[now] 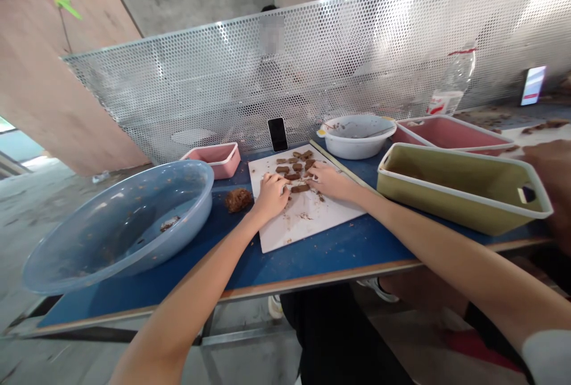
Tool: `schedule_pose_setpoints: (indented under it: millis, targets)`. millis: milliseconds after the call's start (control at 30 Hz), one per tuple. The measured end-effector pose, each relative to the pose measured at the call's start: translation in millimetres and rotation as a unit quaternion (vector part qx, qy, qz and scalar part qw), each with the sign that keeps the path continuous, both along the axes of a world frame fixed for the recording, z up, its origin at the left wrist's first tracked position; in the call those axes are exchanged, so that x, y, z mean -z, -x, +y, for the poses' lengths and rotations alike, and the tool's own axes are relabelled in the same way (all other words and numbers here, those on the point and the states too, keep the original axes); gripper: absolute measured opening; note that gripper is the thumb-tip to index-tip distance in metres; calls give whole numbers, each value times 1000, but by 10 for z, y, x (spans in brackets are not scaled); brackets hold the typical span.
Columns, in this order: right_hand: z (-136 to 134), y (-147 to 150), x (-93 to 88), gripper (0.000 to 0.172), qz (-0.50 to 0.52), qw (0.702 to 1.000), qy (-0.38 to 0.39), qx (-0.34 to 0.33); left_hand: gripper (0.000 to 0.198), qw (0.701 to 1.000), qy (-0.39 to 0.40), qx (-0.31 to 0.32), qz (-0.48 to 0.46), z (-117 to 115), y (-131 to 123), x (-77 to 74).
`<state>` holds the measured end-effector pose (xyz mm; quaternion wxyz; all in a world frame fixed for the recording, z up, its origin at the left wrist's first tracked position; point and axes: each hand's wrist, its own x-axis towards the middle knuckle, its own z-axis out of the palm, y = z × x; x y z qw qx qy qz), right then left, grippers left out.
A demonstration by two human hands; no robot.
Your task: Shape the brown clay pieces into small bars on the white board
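Observation:
My left hand rests on the left part of a white board, fingers bent and slightly apart. Across from it, my right hand reaches in from the right, its thumb and fingers apart. Between the two hands lies a short brown strip, its ends close to my fingertips; whether they touch it is unclear. Several more brown pieces lie in loose rows toward the board's far side. Brown crumbs dot the near half. A shaggy brown clump sits on the blue table, left of the board.
A large blue basin stands left, a small pink bin behind it. A phone leans on the perforated metal screen. A white basin, pink tray and green bin stand right, beside another person's arm.

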<state>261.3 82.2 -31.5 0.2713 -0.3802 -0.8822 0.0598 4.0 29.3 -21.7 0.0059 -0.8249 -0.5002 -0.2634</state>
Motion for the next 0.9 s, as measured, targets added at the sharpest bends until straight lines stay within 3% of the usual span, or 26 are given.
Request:
schedule_pose_setpoints:
  millis: [367,667,900]
  targets:
    - [45,-15,2,23,93,996,-8,9,31,1000,1,-3,3,-11,-9,-9]
    - [52,-40,6,27,85,996,-16,20,30,1000,1,-1,-5,12,8,11]
    - [66,-89,-55,43,56,997,-10,48,34,999,-20,-25,-16,10,15,18]
